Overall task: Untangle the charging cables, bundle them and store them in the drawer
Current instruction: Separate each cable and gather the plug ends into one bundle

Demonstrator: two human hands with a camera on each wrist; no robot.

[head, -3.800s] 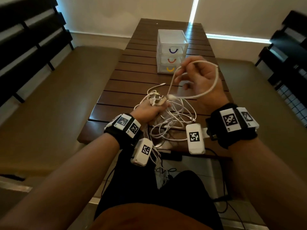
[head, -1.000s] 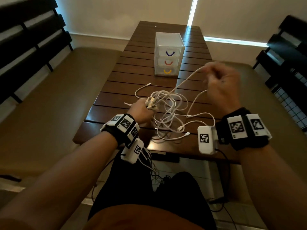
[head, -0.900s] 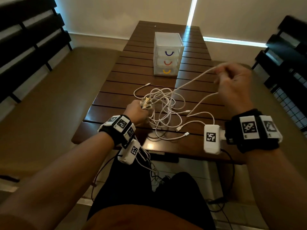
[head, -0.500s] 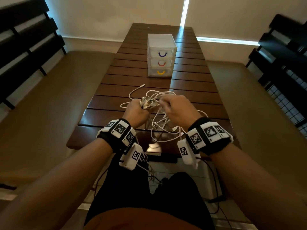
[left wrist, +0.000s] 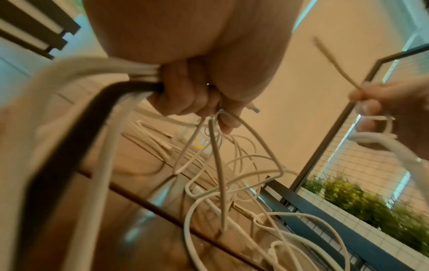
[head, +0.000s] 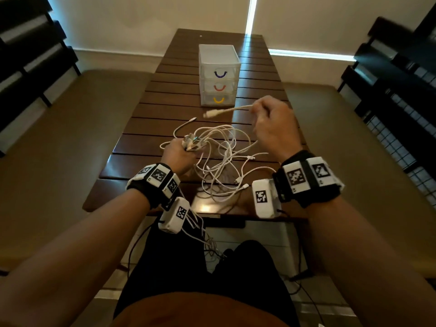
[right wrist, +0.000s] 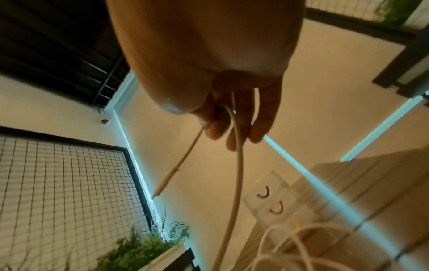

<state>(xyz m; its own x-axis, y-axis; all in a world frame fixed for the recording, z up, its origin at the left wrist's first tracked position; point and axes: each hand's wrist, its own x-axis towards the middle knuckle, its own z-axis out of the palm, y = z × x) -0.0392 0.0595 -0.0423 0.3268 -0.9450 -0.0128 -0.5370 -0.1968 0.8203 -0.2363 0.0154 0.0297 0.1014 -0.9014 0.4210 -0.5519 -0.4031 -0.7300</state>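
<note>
A tangle of white charging cables (head: 219, 159) lies on the near end of the slatted wooden table (head: 165, 107). My left hand (head: 179, 154) grips a cluster of cable ends and plugs (head: 191, 143) just above the table; the same fist (left wrist: 199, 102) shows cables hanging from it. My right hand (head: 273, 123) is raised to the right and pinches one white cable (head: 226, 110), its plug end sticking out to the left. That cable (right wrist: 236, 165) hangs down from the curled fingers (right wrist: 218, 131). A small white three-drawer unit (head: 219, 75) stands farther along the table, drawers closed.
Cushioned benches (head: 70, 138) run along both sides of the table. Dark slatted backrests (head: 28, 55) stand behind them. Wires from the wrist cameras hang over my lap below the table's near edge (head: 151, 208). A planter with greenery (left wrist: 362, 198) sits to the right.
My right hand went in to the tangle beside my left hand, then rose away to the right with one cable end pinched. The left hand kept its grip on the cable ends.
</note>
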